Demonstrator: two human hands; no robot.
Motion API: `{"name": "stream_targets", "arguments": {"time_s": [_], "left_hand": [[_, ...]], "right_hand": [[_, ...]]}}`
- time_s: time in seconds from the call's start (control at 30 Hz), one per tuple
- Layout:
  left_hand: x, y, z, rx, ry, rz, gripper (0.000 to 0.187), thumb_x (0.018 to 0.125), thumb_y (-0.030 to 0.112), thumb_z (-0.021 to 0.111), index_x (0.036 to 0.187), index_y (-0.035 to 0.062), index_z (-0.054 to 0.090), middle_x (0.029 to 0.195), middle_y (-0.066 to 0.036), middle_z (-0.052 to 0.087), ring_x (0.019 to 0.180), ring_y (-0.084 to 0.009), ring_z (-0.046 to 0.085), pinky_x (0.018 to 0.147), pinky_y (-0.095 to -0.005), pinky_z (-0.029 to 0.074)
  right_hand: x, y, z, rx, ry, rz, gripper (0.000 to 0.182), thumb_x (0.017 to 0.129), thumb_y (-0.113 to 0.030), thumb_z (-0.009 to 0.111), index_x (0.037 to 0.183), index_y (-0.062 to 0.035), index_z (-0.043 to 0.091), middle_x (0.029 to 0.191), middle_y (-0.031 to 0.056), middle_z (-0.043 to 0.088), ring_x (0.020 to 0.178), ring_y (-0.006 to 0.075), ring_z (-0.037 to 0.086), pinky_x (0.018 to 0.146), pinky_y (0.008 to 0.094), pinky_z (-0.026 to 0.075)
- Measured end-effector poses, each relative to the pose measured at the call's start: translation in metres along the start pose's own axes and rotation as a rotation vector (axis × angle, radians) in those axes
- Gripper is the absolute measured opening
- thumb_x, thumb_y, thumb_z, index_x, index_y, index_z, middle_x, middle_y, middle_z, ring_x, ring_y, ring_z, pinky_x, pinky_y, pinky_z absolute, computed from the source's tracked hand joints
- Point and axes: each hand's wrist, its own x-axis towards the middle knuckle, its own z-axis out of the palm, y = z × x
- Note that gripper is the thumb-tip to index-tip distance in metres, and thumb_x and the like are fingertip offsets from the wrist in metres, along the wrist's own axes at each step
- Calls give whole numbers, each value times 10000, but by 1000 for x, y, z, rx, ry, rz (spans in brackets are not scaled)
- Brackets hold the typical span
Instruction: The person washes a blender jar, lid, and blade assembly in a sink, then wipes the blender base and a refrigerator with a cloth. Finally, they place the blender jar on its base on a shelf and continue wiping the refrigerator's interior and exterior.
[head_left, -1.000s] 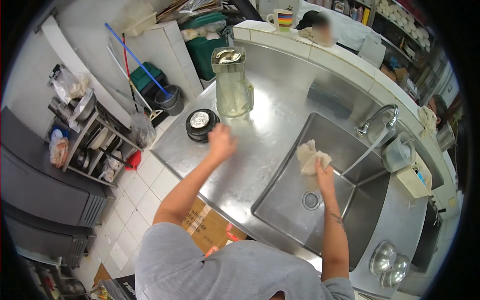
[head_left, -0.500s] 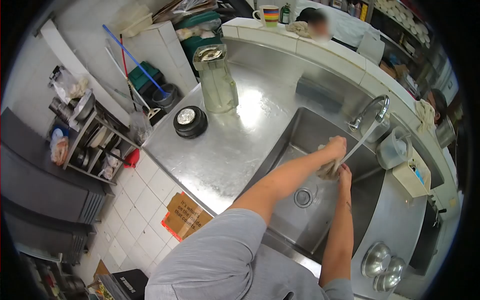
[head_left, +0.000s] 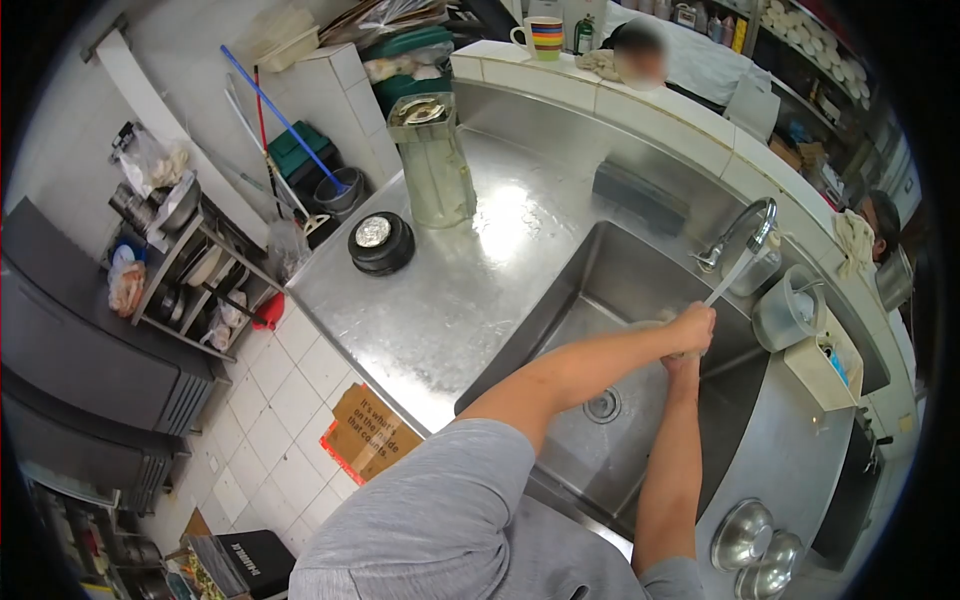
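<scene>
1. Far left: shelf rack (head_left: 185, 270) against the wall with pots and bags on it; a blue-handled mop (head_left: 280, 120) leaned in the corner behind it. None of this was near either hand.
2. Counter (head_left: 450, 300), left of the sink: wet and shiny, bare of scraps. A round black lid (head_left: 381, 242) lay flat; just beyond it a blender jug (head_left: 432, 160) stood upright with cloudy liquid inside. Both were well apart from the hands and looked not yet washed. Judgement only.
3. Sink (head_left: 640, 290): basin without dishes, drain uncovered. Tap (head_left: 745, 225) was running, a thin stream falling down and to the left.
4. Left hand (head_left: 690, 328): arm reached across the body into the basin, fingers curled shut around a pale cloth (head_left: 652, 325), of which only a small edge showed at the knuckles, right at the foot of the stream.
5. Right hand (head_left: 684, 362): directly under the left and mostly hidden by it. It seemed to grip the same cloth from below, but I cannot tell how its fingers lay.
6. Right of the sink: a clear pitcher (head_left: 788, 310) beside the tap; two steel bowls (head_left: 757, 548) upside down near the front edge, apparently done and draining.
7. Progress estimate: the cloth was mid-rinse or mid-wring; the jug and lid remained.
</scene>
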Motion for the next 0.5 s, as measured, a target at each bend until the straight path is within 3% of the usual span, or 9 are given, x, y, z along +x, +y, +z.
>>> {"name": "stream_targets", "arguments": {"time_s": [0.03,0.17,0.23,0.27,0.33,0.37,0.47,0.5], "left_hand": [[-3,-4,3,-31,80,12,143,669,92,650,781,39,578,840,-183,581,826,-343,579,708,-408,473],[-20,-16,-12,88,281,-354,180,715,169,626,816,26,582,859,-183,577,865,-339,572,730,-404,465],[-28,-22,-24,152,380,-537,213,738,208,614,833,20,584,869,-183,575,884,-337,569,741,-402,461],[-28,-38,-27,-123,215,-624,239,749,230,596,875,27,582,900,-181,567,900,-336,566,753,-404,456],[-25,-75,-32,-672,-131,-761,299,770,272,562,960,42,577,962,-179,552,932,-334,559,778,-407,448],[-27,-74,-29,-502,-113,-644,307,770,271,558,981,48,575,971,-181,553,924,-337,562,775,-411,449],[-53,-26,-18,-103,-24,-308,312,769,258,548,1005,56,574,961,-190,569,881,-350,576,752,-423,455],[-66,0,-10,-45,33,-209,297,767,247,546,988,51,578,934,-196,581,853,-355,583,736,-426,461]], "right_hand": [[5,2,2,12,-33,-6,351,835,-462,479,952,-134,518,937,38,560,833,213,561,798,371,425],[14,27,14,66,-152,-38,281,867,-375,468,976,-126,538,935,55,575,827,236,577,792,350,441],[-8,40,54,-170,307,-72,257,885,-298,446,1035,-108,534,991,65,576,883,252,579,783,364,455],[-16,42,68,-289,537,-85,253,894,-259,435,1064,-99,532,1019,71,576,911,260,580,778,371,462],[-25,41,42,-509,533,-146,286,888,-246,441,1102,-73,518,1040,99,574,934,268,582,771,369,478],[-25,38,23,-619,527,-178,304,884,-239,444,1121,-61,512,1051,114,573,946,272,583,768,369,487],[-16,25,-23,-148,484,-100,298,868,-220,467,1104,-46,513,1020,109,584,919,265,591,749,357,492],[-15,27,-31,-338,410,-139,302,877,-230,458,1116,-54,508,1035,109,579,933,260,584,762,358,490]]}}
